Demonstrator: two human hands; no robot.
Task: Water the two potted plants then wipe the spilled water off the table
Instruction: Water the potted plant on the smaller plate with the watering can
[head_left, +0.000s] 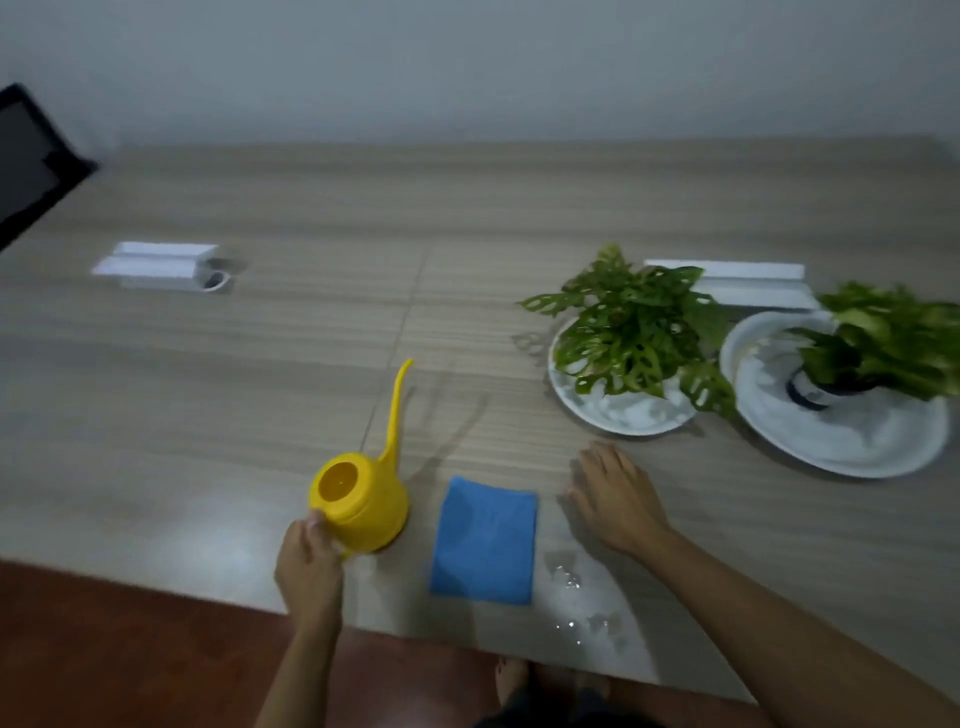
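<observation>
Big wood-grain table (260, 364) takes up most of the view. Two potted plants sit on the right side, each in its own white plate: the holey-leaf plant (631, 332) on the nearer-left plate (623, 413), and the second plant (883, 343) on the bigger plate (841, 441) just beside it. One blue cloth (484, 540) lies flat near the front edge, between the two hands. One yellow watering can (358, 499) stands upright left of the cloth, its long spout pointing away. The left hand (309, 566) comes up from the table edge, fingers curled around the can's handle. The right hand (615, 496) rests palm down on the table right of the cloth, fingers spread, holding nothing. A spilled water patch (582, 603) glistens by the front edge, just right of the cloth.
</observation>
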